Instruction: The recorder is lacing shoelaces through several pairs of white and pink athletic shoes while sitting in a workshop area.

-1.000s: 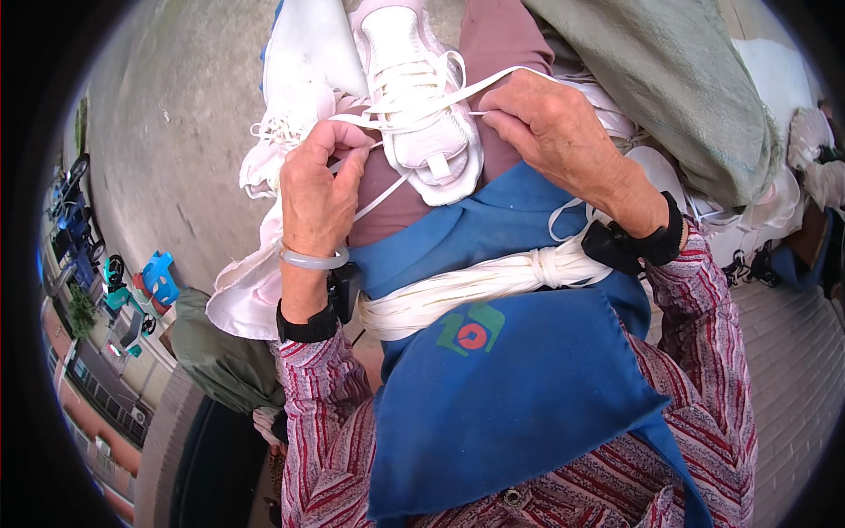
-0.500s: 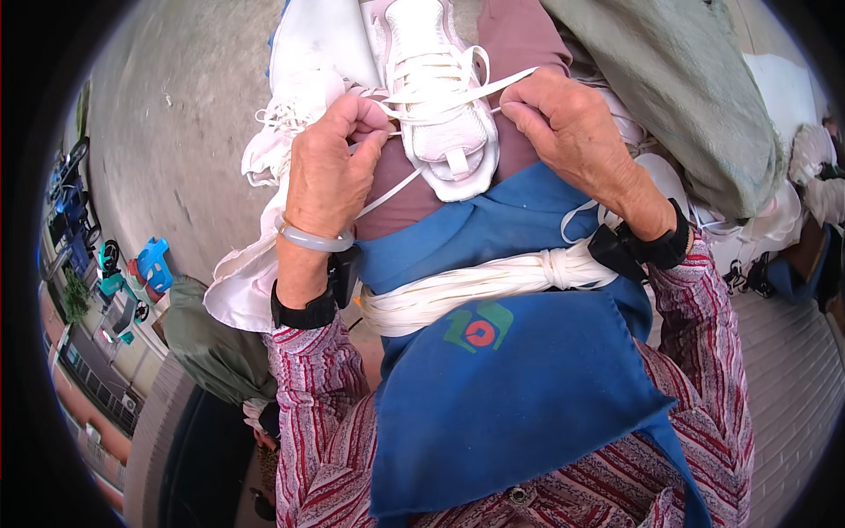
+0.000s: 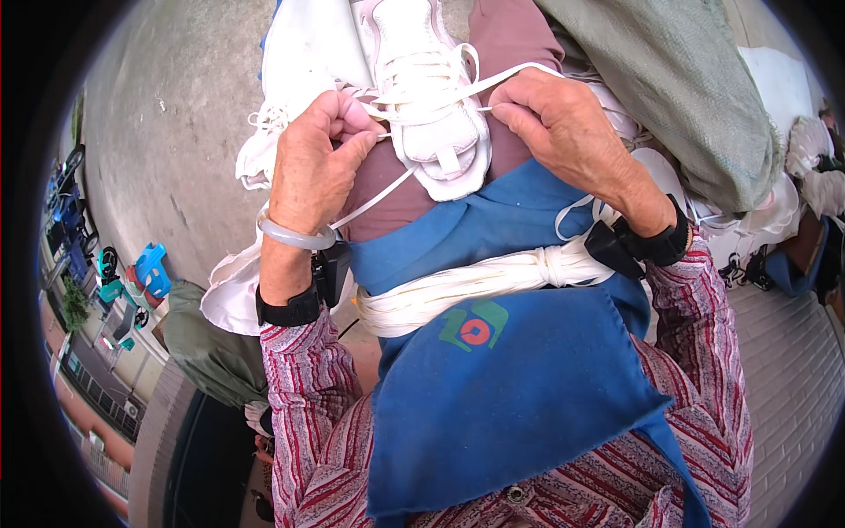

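Well, the left hand (image 3: 319, 157) and right hand (image 3: 563, 116) each pinch white lace (image 3: 495, 81) between thumb and fingers. Between them, the white shoe (image 3: 438, 143) rests on the lap (image 3: 380, 172), its laces already crossing the upper, no finished bow visible. Nearer the body, a bundle of white cord (image 3: 458, 291) crosses the blue apron (image 3: 519, 414).

Your left hand (image 3: 317, 163) and right hand (image 3: 563, 123) each pinch white lace (image 3: 503, 80) on either side of a white shoe (image 3: 437, 145). The shoe lies over your lap. A tied bundle of white cord (image 3: 466, 289) crosses your blue apron (image 3: 519, 396). A pale bangle (image 3: 299, 237) circles your left wrist.
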